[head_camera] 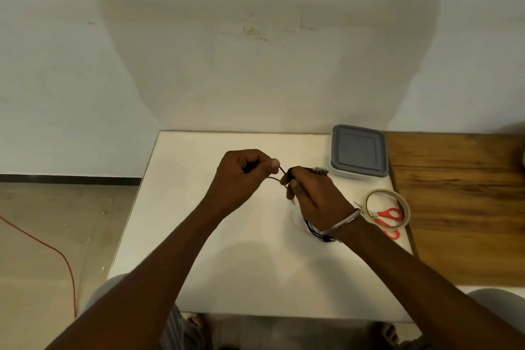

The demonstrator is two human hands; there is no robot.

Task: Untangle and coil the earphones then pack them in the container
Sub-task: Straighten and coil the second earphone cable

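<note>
Both hands are raised over the middle of the white table (pixel 227 264), with the black earphones (pixel 315 231) between them. My left hand (pixel 241 176) pinches the thin cable between thumb and fingers. My right hand (pixel 312 196) grips the cable close beside it, and a short stretch of wire spans the two hands. The jack plug (pixel 293 202) dangles under my right hand. Several loops of cable hang below my right wrist, partly hidden by it. The container (pixel 359 155), clear with a grey lid on it, stands at the table's far right corner.
A roll of clear tape (pixel 387 212) lies at the right edge of the table, with red-handled scissors (pixel 390 217) inside and under it. A wooden surface (pixel 460 207) adjoins the table on the right. An orange cord (pixel 65 258) runs across the floor on the left.
</note>
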